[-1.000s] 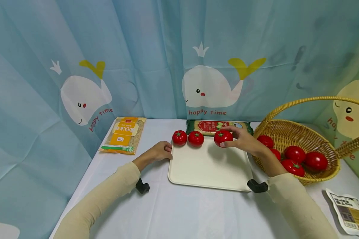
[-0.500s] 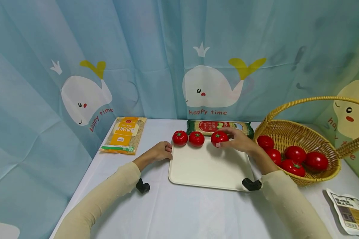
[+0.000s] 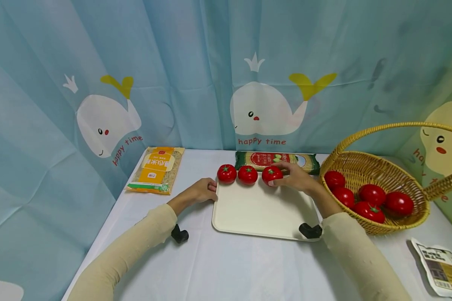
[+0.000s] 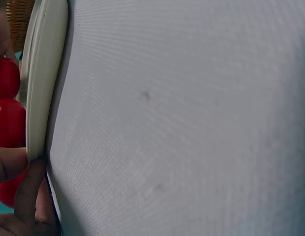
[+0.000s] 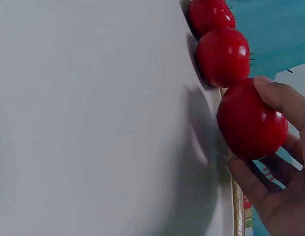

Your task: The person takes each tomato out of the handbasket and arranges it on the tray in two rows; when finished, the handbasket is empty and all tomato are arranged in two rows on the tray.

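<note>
In the head view, my left hand (image 3: 199, 190) pinches the left edge of a cream rectangular tray (image 3: 263, 213), with thumb above and fingers below in the left wrist view. My right hand (image 3: 299, 179) holds a red tomato (image 3: 272, 175) over the tray's back edge. The right wrist view shows thumb and fingers around this tomato (image 5: 251, 120), its shadow falling on the tray. Left of it, two more tomatoes sit side by side along the back edge, a middle tomato (image 3: 247, 174) and a corner tomato (image 3: 226, 174).
A wicker basket (image 3: 407, 177) with a tall handle stands at the right, several tomatoes inside. Behind the tray lies a green pasta packet (image 3: 305, 161). An orange grain packet (image 3: 154, 170) is at the left, a white-and-brown pouch (image 3: 442, 267) at the near right. A curtain (image 3: 196, 83) closes off the back.
My right hand has carried its tomato leftward and slightly down, closer to the two tomatoes on the tray. My left hand stays on the tray's edge.
</note>
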Tool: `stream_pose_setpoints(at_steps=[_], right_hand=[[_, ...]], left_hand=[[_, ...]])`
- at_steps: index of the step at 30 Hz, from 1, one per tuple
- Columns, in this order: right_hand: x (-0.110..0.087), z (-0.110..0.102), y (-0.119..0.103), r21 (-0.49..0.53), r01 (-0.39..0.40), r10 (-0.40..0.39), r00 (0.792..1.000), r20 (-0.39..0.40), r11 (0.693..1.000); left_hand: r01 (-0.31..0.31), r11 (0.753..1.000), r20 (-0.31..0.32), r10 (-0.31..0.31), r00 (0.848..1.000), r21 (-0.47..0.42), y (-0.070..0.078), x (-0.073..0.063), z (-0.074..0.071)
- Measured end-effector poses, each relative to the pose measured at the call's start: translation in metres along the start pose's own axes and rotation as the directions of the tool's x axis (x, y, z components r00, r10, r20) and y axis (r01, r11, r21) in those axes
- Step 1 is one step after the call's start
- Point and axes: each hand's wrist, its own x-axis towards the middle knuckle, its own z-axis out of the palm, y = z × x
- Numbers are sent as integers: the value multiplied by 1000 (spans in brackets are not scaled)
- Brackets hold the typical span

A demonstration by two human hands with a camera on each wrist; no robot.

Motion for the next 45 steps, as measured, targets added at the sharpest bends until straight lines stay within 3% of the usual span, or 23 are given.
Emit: stream_pose_setpoints(at_steps=[30,45], right_hand=[[10,7,5,-36,-27,27,1000,6,999],[13,7,3,4,-15,15,999,37,1000]], left_hand=[[6,1000,-6,-6,1000,-6,3,-1,-1],[11,1000,-3,-11,1000,-2,3,-1,-1]])
